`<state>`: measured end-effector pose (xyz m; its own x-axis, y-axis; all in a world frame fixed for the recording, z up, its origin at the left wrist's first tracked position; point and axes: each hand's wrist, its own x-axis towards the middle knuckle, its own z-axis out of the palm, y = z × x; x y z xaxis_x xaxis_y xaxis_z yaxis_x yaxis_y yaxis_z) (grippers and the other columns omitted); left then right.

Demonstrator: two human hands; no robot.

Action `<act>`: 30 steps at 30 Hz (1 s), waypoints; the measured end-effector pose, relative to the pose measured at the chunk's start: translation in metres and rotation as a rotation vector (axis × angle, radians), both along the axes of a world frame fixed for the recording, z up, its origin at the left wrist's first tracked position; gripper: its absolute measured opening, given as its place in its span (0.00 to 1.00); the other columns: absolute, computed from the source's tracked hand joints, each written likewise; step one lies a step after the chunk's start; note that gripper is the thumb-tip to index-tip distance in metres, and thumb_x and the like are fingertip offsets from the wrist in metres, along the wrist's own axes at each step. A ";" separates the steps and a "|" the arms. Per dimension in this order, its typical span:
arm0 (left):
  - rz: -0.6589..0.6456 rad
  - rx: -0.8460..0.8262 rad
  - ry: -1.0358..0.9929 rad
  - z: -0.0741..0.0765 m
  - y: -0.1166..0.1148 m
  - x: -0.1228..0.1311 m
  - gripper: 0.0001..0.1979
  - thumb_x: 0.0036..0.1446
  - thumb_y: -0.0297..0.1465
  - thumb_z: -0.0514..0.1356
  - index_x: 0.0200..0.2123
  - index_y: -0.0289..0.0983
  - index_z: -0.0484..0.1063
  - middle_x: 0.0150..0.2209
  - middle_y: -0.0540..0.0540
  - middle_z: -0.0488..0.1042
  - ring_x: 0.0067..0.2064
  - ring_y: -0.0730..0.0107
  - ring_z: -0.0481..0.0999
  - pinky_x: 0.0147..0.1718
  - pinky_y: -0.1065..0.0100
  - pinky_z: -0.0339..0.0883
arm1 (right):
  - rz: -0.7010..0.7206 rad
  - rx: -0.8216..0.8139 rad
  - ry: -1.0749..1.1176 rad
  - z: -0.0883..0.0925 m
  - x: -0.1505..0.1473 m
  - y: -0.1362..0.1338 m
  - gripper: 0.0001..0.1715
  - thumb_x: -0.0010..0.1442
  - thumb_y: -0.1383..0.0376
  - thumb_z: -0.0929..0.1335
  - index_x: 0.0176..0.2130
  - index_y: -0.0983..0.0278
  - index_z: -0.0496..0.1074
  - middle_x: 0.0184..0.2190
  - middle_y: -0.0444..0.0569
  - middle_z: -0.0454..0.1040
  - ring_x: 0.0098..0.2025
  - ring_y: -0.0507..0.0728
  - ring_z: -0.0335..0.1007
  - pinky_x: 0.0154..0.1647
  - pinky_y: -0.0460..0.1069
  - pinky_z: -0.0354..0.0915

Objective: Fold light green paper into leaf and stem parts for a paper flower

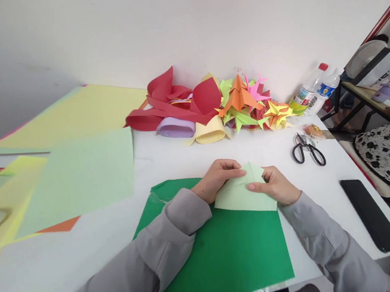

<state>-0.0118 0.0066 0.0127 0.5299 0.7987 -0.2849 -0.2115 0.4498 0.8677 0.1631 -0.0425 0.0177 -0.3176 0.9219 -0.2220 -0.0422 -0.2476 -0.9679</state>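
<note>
A small piece of pale green paper [246, 198] lies between the person's two hands, over the far right part of the green sheet [237, 254]; whether it touches that sheet is hard to tell. The left hand [221, 178] has its fingers curled and nearly closed, pinching the paper's upper left side with the thumb on top. The right hand [276, 185] grips the paper's right side, its thumb flat across the paper's face and its other fingers mostly hidden behind. Creases run down and across the paper near its top, between the two thumbs.

Right of the green sheet lie the black scissors [317, 155] and, nearer the person, a flat black object [372, 214]. Beyond the green sheet sit red paper shapes [207, 99] and folded paper stars [239, 95]. Left of it spreads a large pale green sheet [84, 171].
</note>
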 end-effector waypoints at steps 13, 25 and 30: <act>-0.019 0.026 -0.009 -0.003 0.001 0.000 0.14 0.33 0.31 0.72 0.19 0.33 0.70 0.19 0.53 0.69 0.23 0.77 0.66 0.23 0.73 0.58 | -0.227 -0.064 0.026 -0.003 -0.001 0.002 0.26 0.44 0.47 0.74 0.19 0.67 0.71 0.13 0.41 0.67 0.15 0.46 0.54 0.16 0.44 0.50; 0.127 0.007 -0.244 -0.007 0.003 0.003 0.15 0.41 0.35 0.71 0.24 0.33 0.70 0.23 0.52 0.71 0.25 0.76 0.70 0.27 0.73 0.64 | -0.304 -0.080 0.351 -0.001 0.005 0.011 0.31 0.48 0.39 0.67 0.25 0.64 0.72 0.19 0.46 0.71 0.20 0.52 0.63 0.22 0.47 0.61; 0.221 0.042 -0.326 -0.007 0.005 0.005 0.14 0.42 0.32 0.71 0.30 0.33 0.71 0.28 0.49 0.75 0.30 0.74 0.73 0.33 0.70 0.68 | -0.272 0.061 0.341 -0.003 -0.001 0.007 0.27 0.47 0.46 0.72 0.39 0.62 0.74 0.33 0.49 0.76 0.32 0.56 0.72 0.29 0.48 0.67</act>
